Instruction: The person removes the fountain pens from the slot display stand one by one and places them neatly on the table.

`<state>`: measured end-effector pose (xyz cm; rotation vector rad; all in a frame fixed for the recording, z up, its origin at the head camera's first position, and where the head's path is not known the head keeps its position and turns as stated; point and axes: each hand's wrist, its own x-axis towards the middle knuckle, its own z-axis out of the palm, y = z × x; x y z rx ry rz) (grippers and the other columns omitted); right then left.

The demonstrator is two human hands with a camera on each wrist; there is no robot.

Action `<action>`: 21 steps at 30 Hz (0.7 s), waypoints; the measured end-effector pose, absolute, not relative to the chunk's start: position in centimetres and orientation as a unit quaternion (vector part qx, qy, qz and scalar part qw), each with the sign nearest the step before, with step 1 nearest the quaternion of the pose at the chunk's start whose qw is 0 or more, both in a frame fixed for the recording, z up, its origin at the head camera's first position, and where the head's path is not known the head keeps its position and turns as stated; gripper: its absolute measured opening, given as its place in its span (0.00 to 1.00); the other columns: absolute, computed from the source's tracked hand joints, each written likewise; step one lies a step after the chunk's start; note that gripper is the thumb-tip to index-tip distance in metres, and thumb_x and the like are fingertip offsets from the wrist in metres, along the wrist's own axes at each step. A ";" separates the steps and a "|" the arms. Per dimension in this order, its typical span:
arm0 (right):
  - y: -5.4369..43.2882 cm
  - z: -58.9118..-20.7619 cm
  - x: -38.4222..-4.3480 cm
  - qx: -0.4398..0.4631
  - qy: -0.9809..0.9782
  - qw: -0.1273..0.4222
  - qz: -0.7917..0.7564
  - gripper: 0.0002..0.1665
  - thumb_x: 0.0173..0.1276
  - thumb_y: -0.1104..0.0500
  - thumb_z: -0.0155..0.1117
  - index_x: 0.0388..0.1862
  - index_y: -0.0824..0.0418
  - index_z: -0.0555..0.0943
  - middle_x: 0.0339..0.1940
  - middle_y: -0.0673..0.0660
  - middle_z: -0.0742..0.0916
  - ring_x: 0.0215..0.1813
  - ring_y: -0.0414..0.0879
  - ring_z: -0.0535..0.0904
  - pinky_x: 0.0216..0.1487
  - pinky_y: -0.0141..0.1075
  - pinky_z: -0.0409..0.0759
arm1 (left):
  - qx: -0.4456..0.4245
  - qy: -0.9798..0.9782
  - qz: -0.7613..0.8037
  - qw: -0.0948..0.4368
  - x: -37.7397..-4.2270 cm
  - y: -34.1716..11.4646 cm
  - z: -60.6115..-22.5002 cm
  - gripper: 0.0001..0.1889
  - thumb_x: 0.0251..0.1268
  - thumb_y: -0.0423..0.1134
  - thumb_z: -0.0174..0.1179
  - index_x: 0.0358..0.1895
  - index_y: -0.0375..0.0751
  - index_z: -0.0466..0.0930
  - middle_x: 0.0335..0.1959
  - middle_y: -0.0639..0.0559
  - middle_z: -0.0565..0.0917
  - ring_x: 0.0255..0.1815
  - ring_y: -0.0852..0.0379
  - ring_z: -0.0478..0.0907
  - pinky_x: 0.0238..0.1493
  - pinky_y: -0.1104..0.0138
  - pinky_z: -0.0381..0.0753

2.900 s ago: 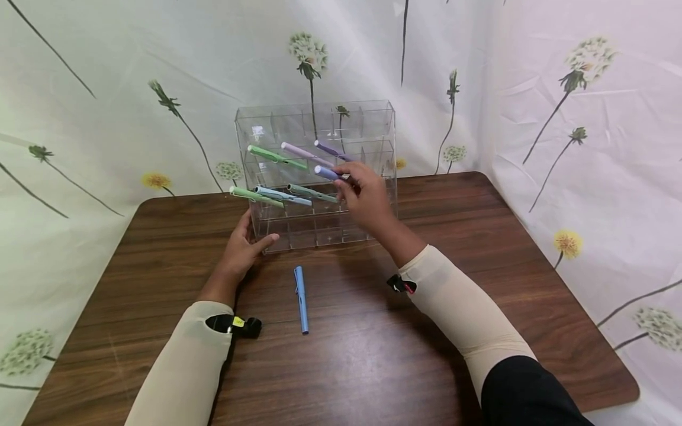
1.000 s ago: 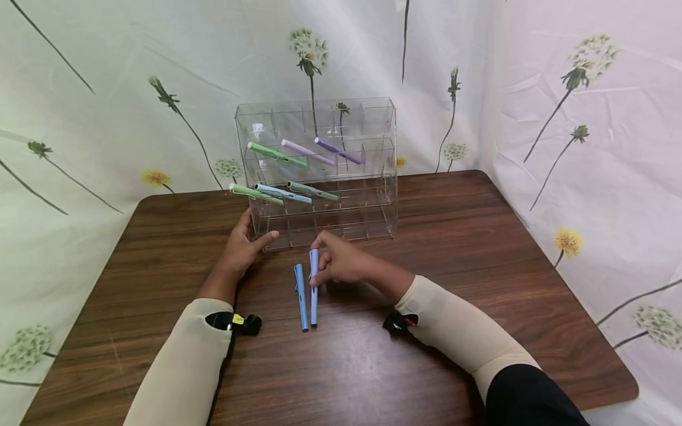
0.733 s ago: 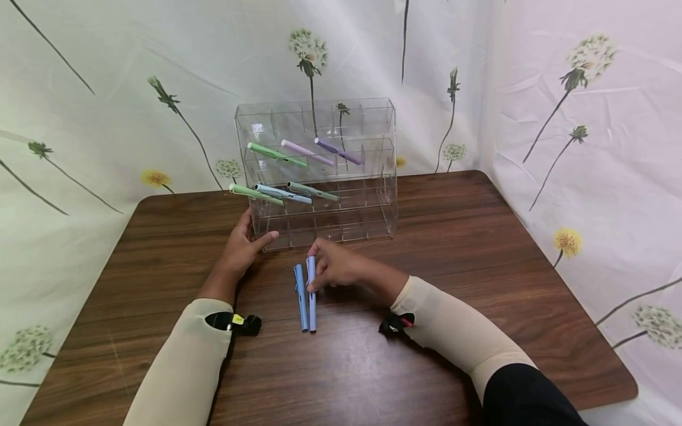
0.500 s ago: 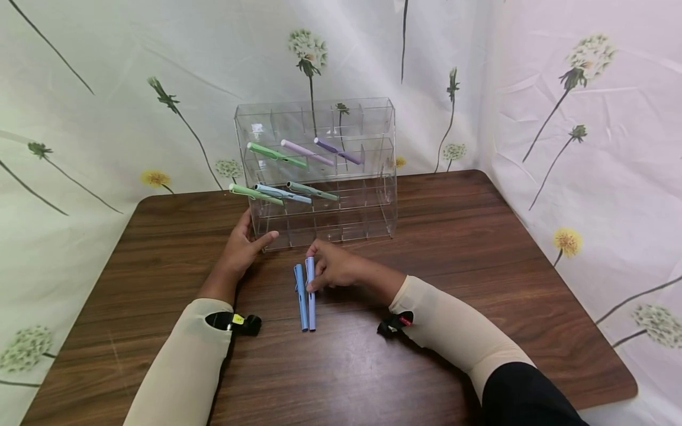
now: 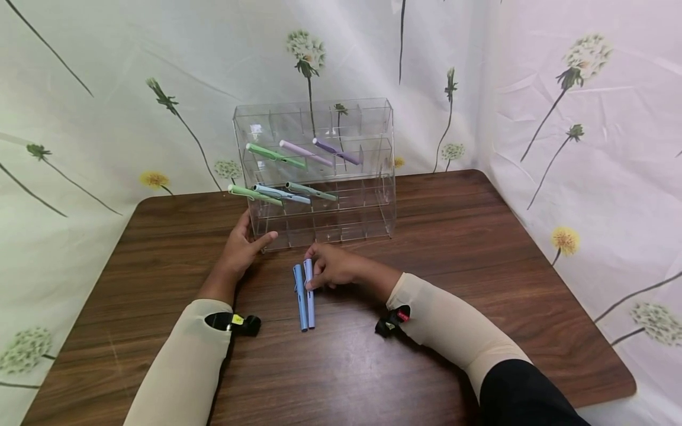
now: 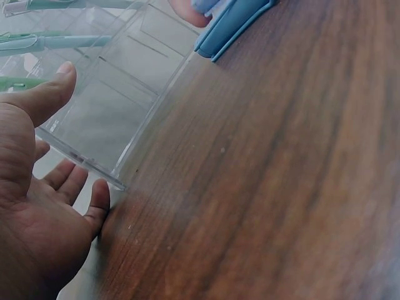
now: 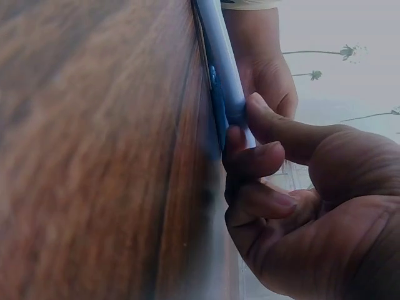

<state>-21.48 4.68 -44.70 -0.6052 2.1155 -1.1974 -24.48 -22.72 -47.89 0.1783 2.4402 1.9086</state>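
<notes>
My right hand [image 5: 334,266] pinches a lavender-blue pen [image 5: 310,302] by its capped end, between thumb and fingers. The pen lies alongside a darker blue pen [image 5: 301,299] on the table, their lower ends nearly level. In the right wrist view the lavender-blue pen [image 7: 224,56] overlaps the blue one. My left hand [image 5: 238,251] is at the lower left corner of a clear acrylic pen rack [image 5: 341,231], thumb extended in front. Its fingers [image 6: 75,181] lie along the rack's side, loosely extended.
Three pens rest slanted on the rack's upper tier: bright green [image 5: 274,155], pale lilac [image 5: 305,153] and purple [image 5: 335,151]. Below them are light green [image 5: 254,195], light blue [image 5: 282,194] and grey-green [image 5: 311,191] pens. A dandelion-print cloth [image 5: 186,47] hangs behind the wooden table [image 5: 453,236].
My right hand has brought the lavender-blue pen from in front of the rack down to the table, then slid it left against the blue pen. My left hand stays at the rack corner.
</notes>
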 end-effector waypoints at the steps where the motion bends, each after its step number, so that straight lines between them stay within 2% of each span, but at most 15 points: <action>1: 4.6 -44.7 -21.5 -0.230 0.801 0.314 -0.454 0.32 0.70 0.66 0.79 0.66 0.64 0.71 0.25 0.52 0.85 0.20 0.42 0.73 0.24 0.31 0.73 | 0.057 0.787 0.614 0.019 -24.5 -22.7 -47.9 0.53 0.78 0.42 0.70 0.93 0.56 0.39 0.90 0.42 0.59 0.87 0.39 0.61 0.59 0.83 0.72; 17: 4.3 -45.4 -21.6 -0.242 0.798 0.321 -0.449 0.31 0.71 0.67 0.78 0.66 0.67 0.72 0.23 0.51 0.83 0.16 0.42 0.72 0.23 0.32 0.73 | 0.065 0.782 0.620 0.014 -24.6 -22.9 -48.1 0.51 0.79 0.38 0.68 0.93 0.57 0.41 0.89 0.40 0.60 0.86 0.37 0.63 0.56 0.83 0.75; 19: 4.2 -45.4 -21.6 -0.241 0.799 0.320 -0.448 0.31 0.71 0.67 0.78 0.66 0.67 0.72 0.23 0.51 0.83 0.16 0.42 0.72 0.22 0.32 0.72 | 0.063 0.784 0.618 0.015 -24.6 -22.9 -48.1 0.51 0.79 0.38 0.68 0.93 0.56 0.41 0.89 0.40 0.59 0.86 0.37 0.62 0.58 0.81 0.74; 21: 4.2 -45.3 -21.5 -0.240 0.800 0.320 -0.447 0.31 0.71 0.67 0.78 0.66 0.67 0.72 0.23 0.51 0.83 0.16 0.42 0.72 0.22 0.32 0.72 | 0.061 0.787 0.613 0.016 -24.6 -22.9 -48.1 0.52 0.79 0.38 0.68 0.93 0.56 0.40 0.90 0.41 0.58 0.87 0.39 0.61 0.64 0.77 0.73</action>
